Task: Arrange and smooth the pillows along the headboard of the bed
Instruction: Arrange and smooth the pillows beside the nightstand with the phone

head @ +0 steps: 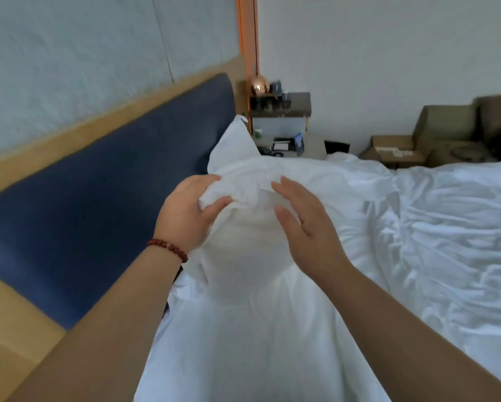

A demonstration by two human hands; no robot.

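Left hand (185,213) grips the pillow (243,256); right hand (304,224) lies flat alongside.

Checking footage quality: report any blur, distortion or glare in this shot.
Head view: the wide lens bows the blue headboard; nightstand clutter and boxes look smeared; lighting is flat, without harsh glare; the left hand gripping the pillowcase and the open right hand are sharper.
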